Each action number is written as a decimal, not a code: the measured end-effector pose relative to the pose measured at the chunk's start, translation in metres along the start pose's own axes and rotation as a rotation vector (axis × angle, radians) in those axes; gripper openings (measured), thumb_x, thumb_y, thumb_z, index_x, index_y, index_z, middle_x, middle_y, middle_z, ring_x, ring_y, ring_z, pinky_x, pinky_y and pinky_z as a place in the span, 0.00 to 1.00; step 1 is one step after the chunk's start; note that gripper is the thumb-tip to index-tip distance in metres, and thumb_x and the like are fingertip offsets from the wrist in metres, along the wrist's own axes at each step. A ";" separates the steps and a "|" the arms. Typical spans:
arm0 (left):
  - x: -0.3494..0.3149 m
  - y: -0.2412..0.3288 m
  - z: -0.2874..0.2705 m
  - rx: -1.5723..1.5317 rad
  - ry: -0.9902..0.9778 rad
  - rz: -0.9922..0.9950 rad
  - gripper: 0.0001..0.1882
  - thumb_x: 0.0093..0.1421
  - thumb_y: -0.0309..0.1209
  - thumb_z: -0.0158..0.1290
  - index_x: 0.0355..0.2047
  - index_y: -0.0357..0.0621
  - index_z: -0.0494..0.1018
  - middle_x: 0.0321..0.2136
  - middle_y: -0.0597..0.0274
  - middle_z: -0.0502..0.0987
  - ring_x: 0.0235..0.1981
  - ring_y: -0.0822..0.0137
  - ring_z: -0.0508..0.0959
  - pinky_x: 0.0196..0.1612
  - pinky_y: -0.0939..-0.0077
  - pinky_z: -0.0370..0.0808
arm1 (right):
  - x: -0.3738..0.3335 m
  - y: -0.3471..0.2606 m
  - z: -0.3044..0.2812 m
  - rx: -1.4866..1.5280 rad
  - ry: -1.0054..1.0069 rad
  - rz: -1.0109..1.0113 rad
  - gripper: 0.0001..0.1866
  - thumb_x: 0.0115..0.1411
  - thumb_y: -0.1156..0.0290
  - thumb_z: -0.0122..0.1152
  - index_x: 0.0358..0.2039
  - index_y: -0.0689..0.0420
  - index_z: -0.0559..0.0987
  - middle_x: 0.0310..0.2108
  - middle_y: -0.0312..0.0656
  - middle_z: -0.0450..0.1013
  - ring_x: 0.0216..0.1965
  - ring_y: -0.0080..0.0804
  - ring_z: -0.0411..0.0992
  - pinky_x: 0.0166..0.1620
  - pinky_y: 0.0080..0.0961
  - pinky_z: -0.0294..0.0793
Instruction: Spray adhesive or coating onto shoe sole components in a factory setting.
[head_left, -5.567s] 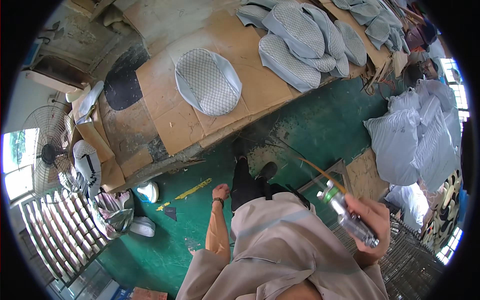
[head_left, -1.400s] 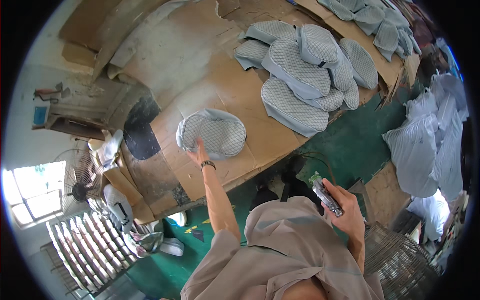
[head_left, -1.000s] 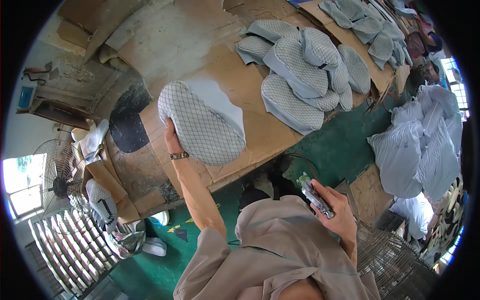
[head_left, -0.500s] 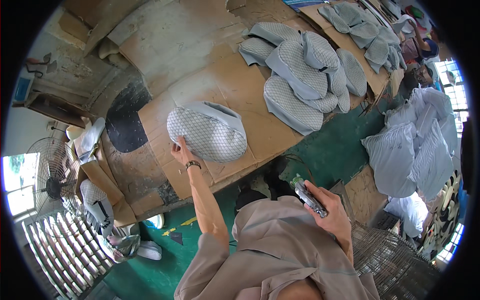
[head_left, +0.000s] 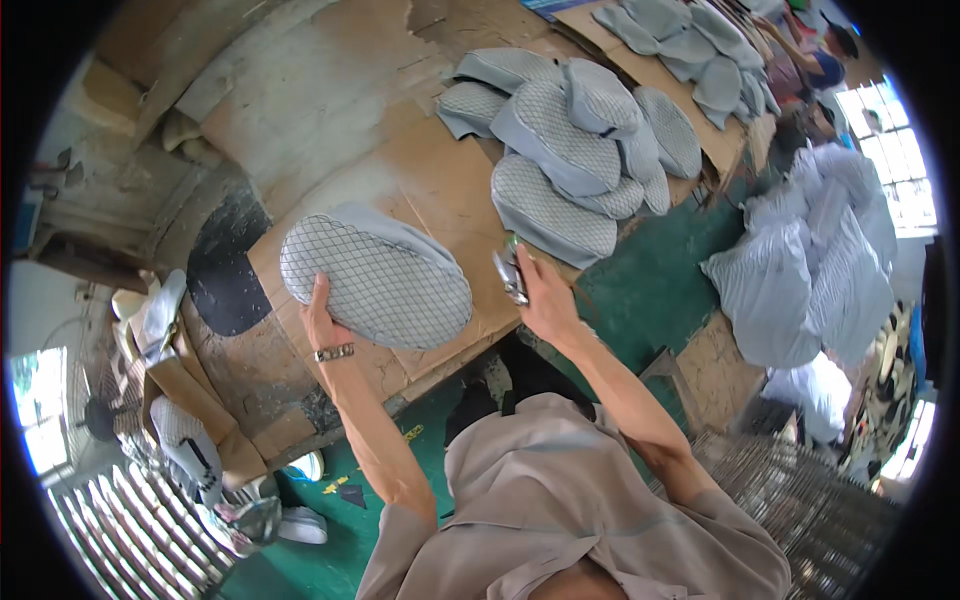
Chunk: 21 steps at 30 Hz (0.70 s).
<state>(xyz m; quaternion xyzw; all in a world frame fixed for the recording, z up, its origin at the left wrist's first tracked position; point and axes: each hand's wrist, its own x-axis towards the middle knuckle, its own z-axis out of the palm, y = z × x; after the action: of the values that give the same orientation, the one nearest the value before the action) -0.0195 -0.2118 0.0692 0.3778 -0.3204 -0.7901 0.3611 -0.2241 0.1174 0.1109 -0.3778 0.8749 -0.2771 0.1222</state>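
A padded grey piece like a seat cushion, its face quilted in a dark diamond pattern [head_left: 375, 285], is tilted over the cardboard at the table's near side. My left hand [head_left: 323, 318] grips its left end, thumb on the quilting and the other fingers hidden beneath. To the right of it, my right hand [head_left: 546, 298] is closed round a silver metal hand tool [head_left: 510, 277] with a green bit at its top. A gap separates the tool from the cushion. The tool's exact kind does not show.
Similar quilted grey pieces [head_left: 560, 140] are piled at the table's far right, with grey covers [head_left: 690, 50] beyond. Stuffed white sacks [head_left: 805, 270] stand on the right. At lower left are a slatted white rack [head_left: 140, 525] and a cardboard box [head_left: 205, 410]. A co-worker [head_left: 815, 60] is at far right.
The cushion has been lifted and tilted, its quilted face turned more toward me, with my left hand now gripping its end. My right hand has carried the tool forward and left over the table edge.
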 end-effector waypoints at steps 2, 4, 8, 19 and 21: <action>-0.028 0.017 0.021 0.039 -0.026 0.065 0.29 0.62 0.26 0.66 0.62 0.33 0.71 0.54 0.50 0.81 0.52 0.56 0.82 0.54 0.59 0.81 | 0.019 0.050 0.048 0.034 0.016 -0.081 0.46 0.53 0.78 0.69 0.73 0.61 0.61 0.59 0.59 0.69 0.59 0.60 0.69 0.56 0.47 0.75; -0.048 0.029 0.059 0.067 -0.117 0.118 0.31 0.59 0.24 0.67 0.62 0.35 0.71 0.54 0.52 0.81 0.52 0.58 0.82 0.54 0.60 0.81 | 0.028 0.110 0.096 -0.254 0.017 -0.160 0.49 0.52 0.73 0.70 0.73 0.64 0.59 0.63 0.62 0.65 0.65 0.63 0.62 0.60 0.51 0.74; -0.095 0.061 0.035 0.143 -0.074 0.155 0.34 0.56 0.25 0.71 0.62 0.34 0.71 0.53 0.53 0.82 0.51 0.59 0.83 0.53 0.61 0.81 | 0.032 0.052 0.086 -0.121 -0.246 -0.111 0.47 0.56 0.67 0.69 0.74 0.65 0.60 0.69 0.59 0.60 0.69 0.61 0.60 0.65 0.54 0.70; -0.061 0.079 0.021 -0.110 -0.233 0.161 0.38 0.64 0.41 0.66 0.67 0.33 0.65 0.60 0.47 0.78 0.55 0.51 0.81 0.56 0.52 0.82 | 0.059 -0.057 0.041 1.381 -0.798 -0.043 0.71 0.50 0.57 0.84 0.81 0.56 0.41 0.80 0.50 0.45 0.80 0.44 0.43 0.76 0.49 0.51; -0.041 0.079 0.011 -0.202 -0.328 0.090 0.36 0.70 0.46 0.59 0.69 0.34 0.64 0.62 0.46 0.76 0.58 0.48 0.80 0.60 0.48 0.80 | 0.064 -0.058 0.049 1.349 -0.689 -0.027 0.72 0.49 0.56 0.85 0.81 0.55 0.40 0.80 0.50 0.45 0.80 0.45 0.43 0.77 0.50 0.50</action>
<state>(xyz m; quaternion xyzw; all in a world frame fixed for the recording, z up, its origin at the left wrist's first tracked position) 0.0157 -0.2184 0.1518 0.1910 -0.3108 -0.8522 0.3751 -0.2127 0.0195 0.1039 -0.2970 0.4233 -0.6200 0.5901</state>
